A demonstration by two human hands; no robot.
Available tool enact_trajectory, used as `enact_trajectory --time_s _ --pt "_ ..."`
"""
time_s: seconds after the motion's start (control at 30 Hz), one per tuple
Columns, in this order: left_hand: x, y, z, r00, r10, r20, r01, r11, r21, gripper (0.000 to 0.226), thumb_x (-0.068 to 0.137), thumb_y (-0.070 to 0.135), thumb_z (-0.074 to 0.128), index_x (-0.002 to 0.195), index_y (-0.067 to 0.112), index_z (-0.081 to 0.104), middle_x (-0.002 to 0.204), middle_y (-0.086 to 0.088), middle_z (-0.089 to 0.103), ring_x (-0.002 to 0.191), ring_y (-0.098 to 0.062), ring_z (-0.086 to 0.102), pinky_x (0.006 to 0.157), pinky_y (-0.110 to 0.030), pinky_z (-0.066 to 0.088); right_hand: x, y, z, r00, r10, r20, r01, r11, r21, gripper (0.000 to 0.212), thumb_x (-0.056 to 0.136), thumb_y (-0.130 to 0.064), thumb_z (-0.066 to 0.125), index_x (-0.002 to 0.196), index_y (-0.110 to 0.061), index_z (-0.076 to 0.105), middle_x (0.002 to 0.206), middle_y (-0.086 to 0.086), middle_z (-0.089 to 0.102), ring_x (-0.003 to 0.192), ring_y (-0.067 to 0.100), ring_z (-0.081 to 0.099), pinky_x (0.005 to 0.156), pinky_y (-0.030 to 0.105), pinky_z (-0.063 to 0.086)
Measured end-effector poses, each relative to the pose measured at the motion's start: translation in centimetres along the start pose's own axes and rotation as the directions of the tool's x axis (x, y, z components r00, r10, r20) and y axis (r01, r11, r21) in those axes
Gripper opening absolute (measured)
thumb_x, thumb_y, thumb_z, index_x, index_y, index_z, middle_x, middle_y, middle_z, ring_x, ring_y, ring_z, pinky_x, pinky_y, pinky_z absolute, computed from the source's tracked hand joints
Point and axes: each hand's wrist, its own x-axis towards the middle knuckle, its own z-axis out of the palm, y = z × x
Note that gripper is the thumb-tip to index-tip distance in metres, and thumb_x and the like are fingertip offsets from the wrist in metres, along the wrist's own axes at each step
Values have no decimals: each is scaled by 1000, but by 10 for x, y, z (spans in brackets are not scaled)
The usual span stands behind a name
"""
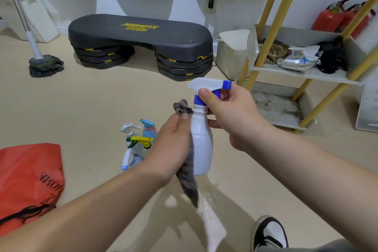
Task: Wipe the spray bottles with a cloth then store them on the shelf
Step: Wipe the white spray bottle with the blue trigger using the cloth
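A white spray bottle (pixel 201 143) with a blue collar and nozzle tip is held upright in mid-air. My right hand (pixel 235 116) grips its neck and trigger head. My left hand (pixel 173 145) grips a grey cloth (pixel 187 182) pressed against the bottle's left side; the cloth's tail hangs below the bottle. Several more spray bottles (pixel 137 141) stand on the floor to the left, partly hidden behind my left hand. The shelf (pixel 306 73) with yellow posts stands at the right.
The shelf holds rags, a wipes pack (pixel 296 60) and red canisters (pixel 335 18). A black step platform (pixel 141 43) and a mop (pixel 45 65) stand near the back wall. A red bag (pixel 26 182) lies at the left, my shoe (pixel 268 233) below right.
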Motion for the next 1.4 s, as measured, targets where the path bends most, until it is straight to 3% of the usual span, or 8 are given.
enact_trajectory --time_s 0.13,0.3,0.5,0.7,0.9,1.03,1.13,1.4 --pt "-13 -15 16 879 476 26 -444 798 407 39 105 38 33 136 25 53 118 4 60 112 -17 55 93 -35 44 3 3 1 999 36 -31 -35 999 29 20 93 -30 75 110 -19 73 105 8 78 100 30 75 91 56 60" --pt "12 -5 -4 1000 -20 15 19 997 74 30 110 44 37 98 27 58 94 5 67 94 -18 62 79 -35 47 2 5 2 998 34 -46 -33 999 24 28 90 -37 75 109 -18 71 108 10 77 104 33 73 97 56 57" --pt "-3 -11 13 902 426 77 -414 796 442 30 106 36 38 127 23 55 116 1 62 110 -21 58 92 -39 47 -1 5 -1 993 111 -34 -106 988 112 19 96 -27 73 113 -18 72 108 12 78 103 36 74 89 61 59" --pt "11 6 -7 1000 9 -18 -6 986 167 41 111 49 32 103 25 64 101 3 72 100 -17 68 87 -40 54 -9 4 8 994 113 -1 -113 989 93 24 95 -30 75 112 -14 71 111 15 76 104 39 73 89 61 59" --pt "0 -8 1 838 532 125 -518 699 493 34 109 30 41 142 26 48 126 3 61 116 -18 55 94 -37 45 -5 -3 0 988 152 18 -152 967 205 18 100 -24 68 115 -15 71 102 6 80 77 21 76 65 35 64" --pt "19 -12 -15 998 37 56 -39 999 33 28 112 39 38 119 36 65 115 11 72 109 -10 65 88 -31 50 1 -7 -11 989 129 -71 -109 967 232 14 101 -24 67 114 -18 69 113 9 77 93 26 77 69 36 66" --pt "14 -13 -8 942 -311 130 332 920 -206 31 111 39 38 124 29 65 117 3 74 101 -15 69 80 -34 57 4 -8 -17 983 127 -132 -85 956 281 11 101 -25 67 111 -20 68 115 7 76 100 28 76 74 37 66" --pt "3 -14 6 888 457 49 -444 826 348 40 110 34 37 149 36 48 142 15 52 132 -2 46 105 -15 34 -1 -3 -10 989 140 -43 -122 950 288 19 102 -26 66 119 -17 68 107 7 79 79 20 76 64 33 63"
